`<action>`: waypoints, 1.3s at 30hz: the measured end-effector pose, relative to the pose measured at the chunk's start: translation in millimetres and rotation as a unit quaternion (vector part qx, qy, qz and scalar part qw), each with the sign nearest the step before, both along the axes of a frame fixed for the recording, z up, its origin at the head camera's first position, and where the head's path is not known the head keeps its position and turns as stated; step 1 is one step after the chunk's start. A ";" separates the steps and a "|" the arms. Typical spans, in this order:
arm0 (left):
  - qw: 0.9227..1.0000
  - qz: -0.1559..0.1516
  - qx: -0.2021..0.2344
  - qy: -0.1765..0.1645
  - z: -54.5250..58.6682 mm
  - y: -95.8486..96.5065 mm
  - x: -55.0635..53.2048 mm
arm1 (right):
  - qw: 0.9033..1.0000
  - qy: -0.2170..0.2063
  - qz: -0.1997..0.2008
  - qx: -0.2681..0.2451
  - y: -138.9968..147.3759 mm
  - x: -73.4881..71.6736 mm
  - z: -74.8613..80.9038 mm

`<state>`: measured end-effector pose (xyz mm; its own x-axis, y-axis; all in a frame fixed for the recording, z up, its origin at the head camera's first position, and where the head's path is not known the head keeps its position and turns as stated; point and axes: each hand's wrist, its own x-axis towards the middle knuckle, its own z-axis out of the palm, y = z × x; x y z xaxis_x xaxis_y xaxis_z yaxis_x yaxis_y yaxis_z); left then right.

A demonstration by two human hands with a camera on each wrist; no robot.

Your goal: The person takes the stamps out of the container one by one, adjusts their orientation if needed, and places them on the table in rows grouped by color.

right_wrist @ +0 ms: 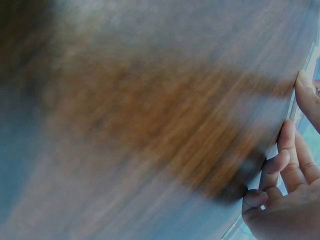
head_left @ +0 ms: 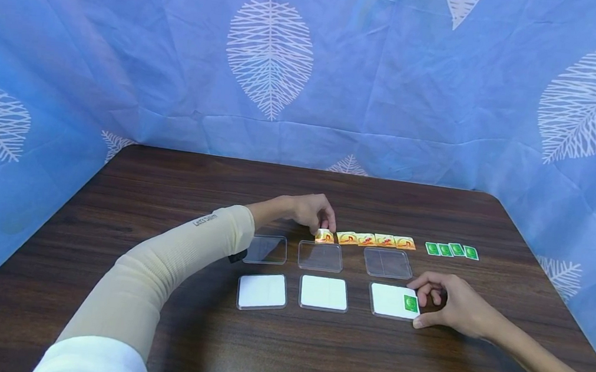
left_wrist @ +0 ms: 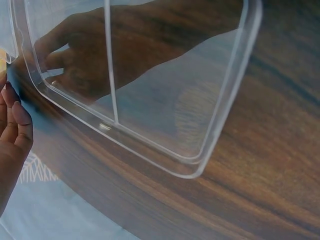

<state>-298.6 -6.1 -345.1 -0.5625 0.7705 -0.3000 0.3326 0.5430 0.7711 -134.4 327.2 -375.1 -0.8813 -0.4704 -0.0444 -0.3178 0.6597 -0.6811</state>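
Observation:
In the head view, my left hand [head_left: 316, 212] reaches past the clear lids and pinches a small orange-and-white card [head_left: 324, 236] at the left end of a row of similar orange cards [head_left: 375, 240]. Only a sliver of an orange card [left_wrist: 2, 64] shows beside the fingertips in the left wrist view. My right hand [head_left: 452, 305] holds the right end of a shallow clear case [head_left: 394, 302], thumb at the near corner and forefinger at the far one. Inside that case lies white backing with a small green card [head_left: 410, 303] at its right side.
Two more cases with white inserts, the middle one [head_left: 323, 293] and the left one [head_left: 262, 291], lie alongside. Behind them are three clear lids [head_left: 388, 263]. Several green cards [head_left: 451, 250] sit at the right on the dark wooden table [head_left: 183, 341]. Blue leaf-patterned cloth [head_left: 339, 83] hangs behind.

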 end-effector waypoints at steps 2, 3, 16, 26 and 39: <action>1.000 -0.003 -0.002 0.000 -0.2 -0.1 -0.1 | 1.000 -0.002 0.000 -0.001 0.1 0.0 -0.5; 1.000 -0.004 -0.004 0.001 -0.4 0.0 -0.2 | 1.000 -0.002 0.000 -0.002 0.1 0.0 -0.8; 0.999 -0.023 -0.021 0.044 -2.7 2.9 -1.2 | 1.000 0.004 0.002 -0.003 1.0 -0.3 -1.6; 0.993 -0.038 -0.036 0.107 -1.7 4.6 1.1 | 1.000 0.013 0.013 -0.015 2.4 -0.2 -2.3; 0.982 -0.016 0.049 0.183 12.5 29.2 39.6 | 1.000 0.005 -0.005 0.007 -0.4 0.4 1.2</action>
<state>-258.9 23.1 -332.6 -0.5939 0.8045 -0.0052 0.6131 0.4568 0.6446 -134.1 326.8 -373.9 -0.8862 -0.4614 -0.0420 -0.3182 0.6721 -0.6686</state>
